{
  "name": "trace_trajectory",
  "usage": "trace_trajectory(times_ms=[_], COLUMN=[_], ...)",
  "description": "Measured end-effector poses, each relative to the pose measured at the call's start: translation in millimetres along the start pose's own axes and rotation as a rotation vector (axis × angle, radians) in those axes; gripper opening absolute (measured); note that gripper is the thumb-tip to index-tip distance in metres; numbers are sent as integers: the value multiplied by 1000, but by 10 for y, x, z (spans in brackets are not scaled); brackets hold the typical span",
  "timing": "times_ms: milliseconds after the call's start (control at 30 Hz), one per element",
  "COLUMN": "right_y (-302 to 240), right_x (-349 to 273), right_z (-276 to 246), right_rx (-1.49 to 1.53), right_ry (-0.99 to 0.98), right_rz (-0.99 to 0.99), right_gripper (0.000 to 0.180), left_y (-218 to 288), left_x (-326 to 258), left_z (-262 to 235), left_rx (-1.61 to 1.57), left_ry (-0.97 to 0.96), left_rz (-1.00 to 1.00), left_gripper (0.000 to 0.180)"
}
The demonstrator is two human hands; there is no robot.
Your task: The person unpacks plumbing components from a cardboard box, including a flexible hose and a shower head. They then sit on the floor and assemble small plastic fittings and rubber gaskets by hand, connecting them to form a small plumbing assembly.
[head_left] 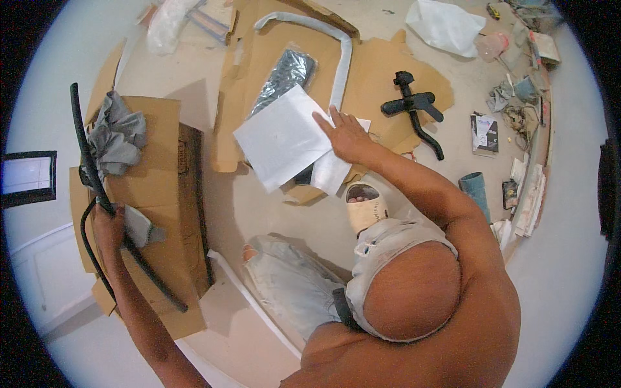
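Observation:
My left hand [108,223] is closed around a long black tube [87,152] above an open cardboard box [158,213]. A thinner, curved black hose [89,252] hangs beside it. Grey cloth or wrapping [119,132] lies on the box flaps behind the tube. My right hand [349,136] rests with fingers spread on white sheets [281,139]. Under the sheets is a dark item in clear plastic wrap [284,77]. A bent piece in white foam sleeving [343,64] runs past them on flattened cardboard [233,123]. To the right lies a black mixer tap [411,103] with a curved spout.
My bent knee [414,291] in torn jeans and my sandalled foot [367,207] are close to the right arm. A white bag [446,26], a small printed packet [484,132], a blue-grey pipe piece [475,194] and debris lie along the right wall.

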State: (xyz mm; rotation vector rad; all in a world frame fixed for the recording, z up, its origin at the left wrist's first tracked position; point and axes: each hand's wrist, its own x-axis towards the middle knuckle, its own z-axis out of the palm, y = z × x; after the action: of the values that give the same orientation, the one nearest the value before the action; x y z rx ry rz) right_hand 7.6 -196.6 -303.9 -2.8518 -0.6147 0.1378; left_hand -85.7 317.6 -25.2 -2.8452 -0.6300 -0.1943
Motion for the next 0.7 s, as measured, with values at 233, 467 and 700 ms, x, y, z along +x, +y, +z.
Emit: trace_trajectory(times_ms=[233, 467, 700], right_y=[-87, -77, 365], right_x=[272, 371, 366], right_z=[277, 321, -323], right_rx=[407, 627, 390], right_ry=[-188, 84, 166], right_rz=[307, 181, 37], right_gripper=[86, 52, 39], left_y=[-260, -168, -144], left_x=[111, 33, 5], left_z=[103, 69, 41], left_rx=[129, 102, 70], left_ry=[9, -2, -33], left_rz=[48, 19, 15], left_gripper=[56, 56, 48])
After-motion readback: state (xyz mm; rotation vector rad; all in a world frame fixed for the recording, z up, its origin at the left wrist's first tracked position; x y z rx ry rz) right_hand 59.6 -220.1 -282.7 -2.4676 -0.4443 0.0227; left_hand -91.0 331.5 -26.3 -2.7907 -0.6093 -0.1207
